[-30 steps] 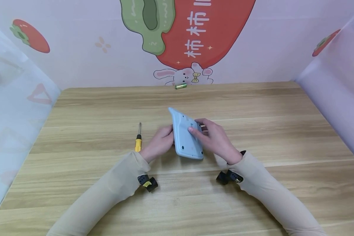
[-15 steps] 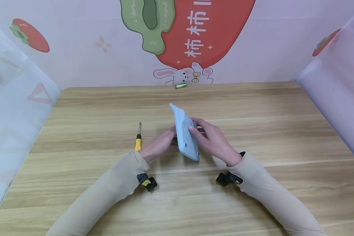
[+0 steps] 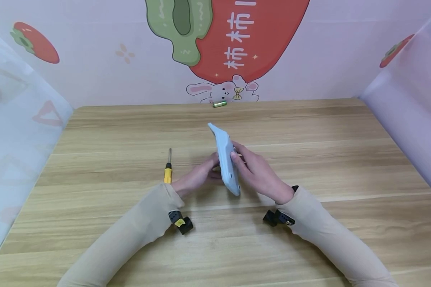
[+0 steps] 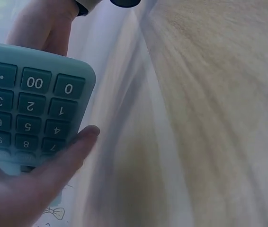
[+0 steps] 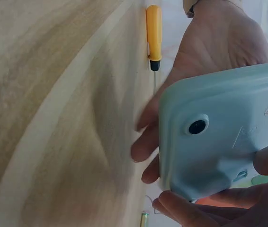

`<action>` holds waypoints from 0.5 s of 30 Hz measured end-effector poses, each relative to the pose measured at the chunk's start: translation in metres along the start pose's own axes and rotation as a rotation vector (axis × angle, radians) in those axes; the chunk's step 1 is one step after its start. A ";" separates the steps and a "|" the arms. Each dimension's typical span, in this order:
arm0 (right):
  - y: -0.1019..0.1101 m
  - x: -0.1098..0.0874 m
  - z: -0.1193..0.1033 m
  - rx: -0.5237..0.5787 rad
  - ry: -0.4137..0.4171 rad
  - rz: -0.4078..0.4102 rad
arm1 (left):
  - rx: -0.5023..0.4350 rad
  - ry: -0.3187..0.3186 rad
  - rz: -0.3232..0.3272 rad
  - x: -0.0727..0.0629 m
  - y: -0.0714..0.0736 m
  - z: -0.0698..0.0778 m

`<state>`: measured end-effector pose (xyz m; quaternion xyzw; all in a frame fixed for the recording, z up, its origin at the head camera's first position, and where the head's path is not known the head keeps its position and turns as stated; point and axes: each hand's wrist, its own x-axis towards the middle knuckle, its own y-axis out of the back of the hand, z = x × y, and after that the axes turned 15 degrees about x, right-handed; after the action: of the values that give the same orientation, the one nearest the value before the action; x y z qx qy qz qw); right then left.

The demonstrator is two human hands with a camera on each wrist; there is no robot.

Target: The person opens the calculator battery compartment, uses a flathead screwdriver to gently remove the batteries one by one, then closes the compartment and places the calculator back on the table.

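A light blue calculator (image 3: 225,161) is held up on edge above the table, its back turned right and its keys turned left. My right hand (image 3: 258,171) grips it, the thumb on the back and the fingers around the far edge. On the key side is my left hand (image 3: 197,177), partly hidden by the calculator in the head view. In the left wrist view a straight digit of the left hand (image 4: 34,191) lies across the lower keys in that picture. Relaxed left fingers show past the calculator's edge in the right wrist view; whether they touch it I cannot tell.
A yellow-handled screwdriver (image 3: 168,172) lies on the wooden table (image 3: 215,247), left of the left hand. One green battery (image 3: 219,104) lies at the table's back edge against the printed backdrop (image 3: 93,75). Pale side walls (image 3: 406,99) flank the table.
The calculator has turned so that its back faces more to the right and it looks narrower from above. My left hand has slid right, further behind it; the right hand keeps its grip.
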<state>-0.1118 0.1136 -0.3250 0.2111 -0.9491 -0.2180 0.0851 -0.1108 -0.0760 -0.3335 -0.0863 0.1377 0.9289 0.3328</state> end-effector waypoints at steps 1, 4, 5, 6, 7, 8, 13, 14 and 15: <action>0.000 0.000 0.000 -0.005 0.003 0.000 | -0.025 0.008 0.003 0.001 -0.001 0.000; 0.000 0.000 -0.002 -0.019 0.010 0.002 | -0.092 0.039 0.024 0.001 -0.002 0.000; 0.000 -0.001 -0.002 -0.021 0.012 0.005 | -0.111 0.048 0.031 0.002 -0.003 0.000; 0.000 -0.001 -0.002 -0.019 0.013 0.009 | -0.125 0.053 0.040 0.002 -0.003 0.000; 0.000 -0.002 -0.003 -0.012 0.012 0.015 | -0.135 0.062 0.049 0.003 -0.003 0.000; 0.000 -0.002 -0.003 -0.003 0.011 0.023 | -0.140 0.075 0.059 0.003 -0.004 0.000; 0.000 -0.004 -0.005 0.087 0.031 0.075 | -0.098 0.124 0.099 0.005 -0.004 0.001; 0.000 -0.004 -0.006 0.108 0.039 0.082 | -0.084 0.133 0.108 0.006 -0.004 0.001; 0.000 -0.004 -0.006 0.128 0.046 0.086 | -0.067 0.144 0.116 0.006 -0.003 0.000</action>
<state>-0.1063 0.1133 -0.3200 0.1800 -0.9670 -0.1480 0.1026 -0.1130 -0.0702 -0.3357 -0.1556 0.1348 0.9421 0.2646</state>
